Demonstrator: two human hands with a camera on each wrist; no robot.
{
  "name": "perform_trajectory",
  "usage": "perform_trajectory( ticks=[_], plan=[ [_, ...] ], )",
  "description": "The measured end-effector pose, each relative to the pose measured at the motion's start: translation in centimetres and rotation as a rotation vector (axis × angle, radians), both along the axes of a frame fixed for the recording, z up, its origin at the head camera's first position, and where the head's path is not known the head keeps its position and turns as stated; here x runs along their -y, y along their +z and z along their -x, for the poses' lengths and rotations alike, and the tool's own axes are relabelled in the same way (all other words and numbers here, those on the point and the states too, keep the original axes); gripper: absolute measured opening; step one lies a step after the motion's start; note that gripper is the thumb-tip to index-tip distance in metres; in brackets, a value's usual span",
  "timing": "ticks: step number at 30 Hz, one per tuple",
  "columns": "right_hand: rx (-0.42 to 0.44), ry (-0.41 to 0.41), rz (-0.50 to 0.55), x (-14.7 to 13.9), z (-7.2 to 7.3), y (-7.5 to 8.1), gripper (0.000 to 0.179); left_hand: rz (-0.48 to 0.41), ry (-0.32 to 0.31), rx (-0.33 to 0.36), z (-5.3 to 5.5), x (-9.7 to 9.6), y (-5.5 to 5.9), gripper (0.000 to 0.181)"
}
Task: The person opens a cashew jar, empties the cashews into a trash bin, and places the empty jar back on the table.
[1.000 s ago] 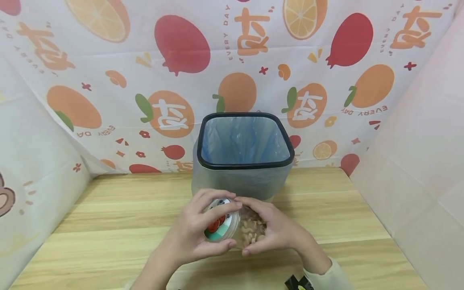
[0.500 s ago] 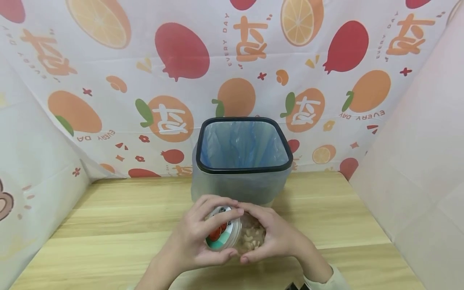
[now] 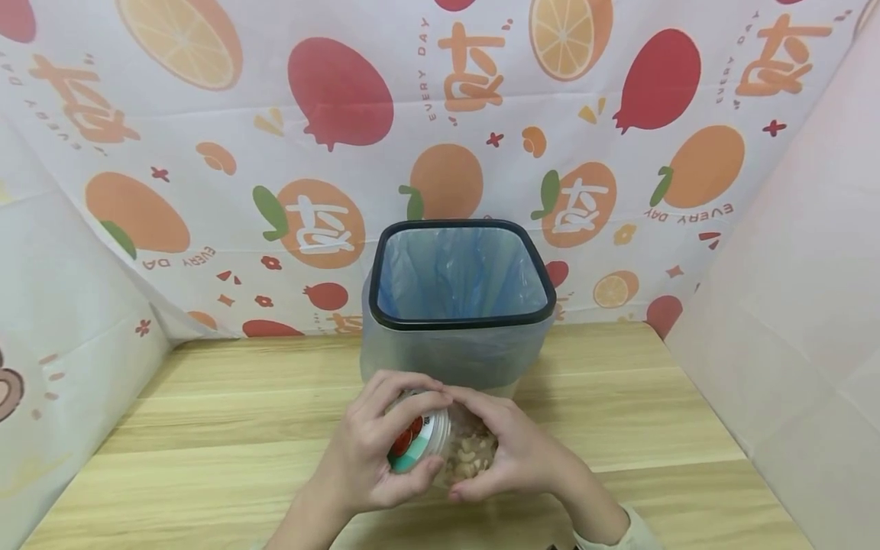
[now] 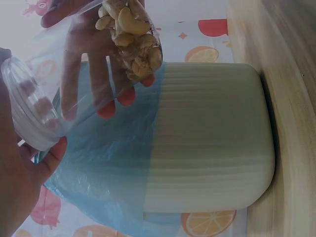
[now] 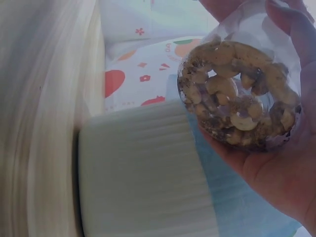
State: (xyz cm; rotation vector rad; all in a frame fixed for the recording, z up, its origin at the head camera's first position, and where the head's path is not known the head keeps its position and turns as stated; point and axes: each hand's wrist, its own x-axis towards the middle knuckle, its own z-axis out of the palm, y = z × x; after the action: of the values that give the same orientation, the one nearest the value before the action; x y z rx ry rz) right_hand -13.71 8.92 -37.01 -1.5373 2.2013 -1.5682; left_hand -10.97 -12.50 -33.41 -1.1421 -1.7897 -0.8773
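Both hands are on a clear plastic jar (image 3: 471, 449), held tilted above the table in front of the bin. My left hand (image 3: 367, 439) grips its screw lid (image 3: 415, 441), which has a white, green and red label. In the left wrist view the ribbed clear lid rim (image 4: 30, 106) sits at the jar's mouth. Around the body of the jar curls my right hand (image 3: 519, 447). Cashews (image 4: 131, 37) lie gathered at the jar's base end, and the right wrist view looks through that base (image 5: 237, 96). The left palm hides part of the lid.
Just behind the hands stands a pale bin (image 3: 440, 355) with a black rim (image 3: 462, 324) and a blue liner bag (image 3: 461, 271). A fruit-print cloth (image 3: 412, 114) hangs behind it. Light cloth walls flank the wooden table (image 3: 241, 435).
The left hand has turned a little on the lid, its thumb now more bent and less of the label showing. Both hands and the jar sit slightly lower in the head view.
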Motion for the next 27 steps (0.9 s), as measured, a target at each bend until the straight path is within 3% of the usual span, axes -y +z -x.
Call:
perform_trajectory(
  ticks=[7,14,23,27],
  plan=[
    [-0.011,-0.026,-0.016,0.4,-0.3,-0.2,0.092,-0.015,0.040,0.013,-0.2,-0.1,-0.2,0.039],
    [-0.179,-0.124,-0.071,0.6,-0.4,0.1,0.097,-0.019,0.069,0.017,-0.2,-0.1,0.0,0.038],
    [-0.229,-0.232,-0.111,1.0,-1.0,0.4,0.100,-0.027,0.095,0.027,-0.3,-0.1,0.3,0.038],
    [-0.343,-0.351,-0.124,1.5,-1.4,0.5,0.101,-0.050,0.149,0.055,-0.3,-0.2,0.0,0.038]
  ],
)
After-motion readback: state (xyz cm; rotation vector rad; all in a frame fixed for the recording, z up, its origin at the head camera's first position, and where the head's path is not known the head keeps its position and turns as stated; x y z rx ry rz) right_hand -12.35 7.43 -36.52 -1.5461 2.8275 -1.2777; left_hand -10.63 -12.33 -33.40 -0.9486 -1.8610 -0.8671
